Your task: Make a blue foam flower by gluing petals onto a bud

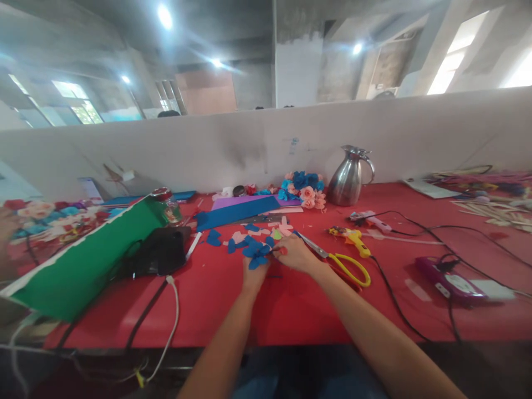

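A blue paper flower (256, 252) is in my left hand (254, 275), whose fingers are closed under it and mostly hidden by the petals. My right hand (294, 254) is pinched just right of the flower, round a thin dark stick-like thing with a red part (282, 251); its kind is too small to tell. Loose blue petals (214, 238) and pink paper petals (239, 237) lie beyond my hands, with a light green piece (277, 235) among them. Close to my right wrist rest scissors (349, 269) with yellow handles.
A yellow glue gun (358, 244), a pink glue gun (376, 221) and a purple power strip (451, 281) with trailing cords lie right. A steel jug (347, 180) stands behind beside a paper flower bunch (307, 191). At left are a green board (95, 263) and a black bag-like object (160, 252).
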The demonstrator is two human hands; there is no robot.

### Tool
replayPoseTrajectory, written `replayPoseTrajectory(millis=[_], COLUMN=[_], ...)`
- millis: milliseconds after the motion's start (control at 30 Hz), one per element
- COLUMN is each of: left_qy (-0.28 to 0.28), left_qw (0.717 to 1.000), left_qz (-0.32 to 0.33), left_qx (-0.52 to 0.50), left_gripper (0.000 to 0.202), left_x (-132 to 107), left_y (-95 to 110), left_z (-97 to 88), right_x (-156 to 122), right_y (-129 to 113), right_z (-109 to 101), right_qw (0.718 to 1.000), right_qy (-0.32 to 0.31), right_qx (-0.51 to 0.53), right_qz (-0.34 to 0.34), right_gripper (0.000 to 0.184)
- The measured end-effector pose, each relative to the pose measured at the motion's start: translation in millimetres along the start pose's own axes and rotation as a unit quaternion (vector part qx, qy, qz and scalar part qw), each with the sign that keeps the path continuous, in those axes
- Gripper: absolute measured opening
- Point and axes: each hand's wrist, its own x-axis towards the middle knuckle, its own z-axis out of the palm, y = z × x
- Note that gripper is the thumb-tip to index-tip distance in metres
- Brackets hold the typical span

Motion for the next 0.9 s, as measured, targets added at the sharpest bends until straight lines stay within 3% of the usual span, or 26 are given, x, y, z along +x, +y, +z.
replayPoseTrajectory(millis=[167, 333, 433, 533, 767, 900], left_qy=[-0.034, -0.037, -0.041, -0.044, -0.068, -0.018], left_qw=[0.999, 0.999, 0.999, 0.999, 0.995, 0.996], left_qz=[-0.004, -0.016, -0.014, 0.010, 0.019, 0.022], left_qx=[-0.006, 0.031, 0.032, 0.027, 0.077, 0.086], left_gripper=[0.019, 0.023, 0.023, 0.020, 0.019, 0.014], left_x=[-1.0, -4.4, -5.4, -5.5, -3.2, 1.1], left_y=[-2.4, 1.8, 5.1, 6.4, 8.3, 9.6], left_z=[-0.7, -5.1, -8.5, -11.1, -16.8, -21.0], right_x=[6.0, 14.8, 17.8, 15.9, 11.7, 13.5], right_y=[5.2, 19.6, 28.4, 34.2, 36.8, 32.5], right_z=[3.4, 6.5, 12.3, 17.9, 19.8, 18.3], right_qw=[0.994, 0.961, 0.917, 0.861, 0.752, 0.715], right_qy=[0.024, 0.145, 0.228, 0.274, 0.294, 0.289], right_qx=[0.106, 0.212, 0.295, 0.397, 0.559, 0.605], right_qz=[0.032, 0.098, 0.142, 0.161, 0.189, 0.196], right_gripper=[0.015, 0.016, 0.025, 0.034, 0.037, 0.034])
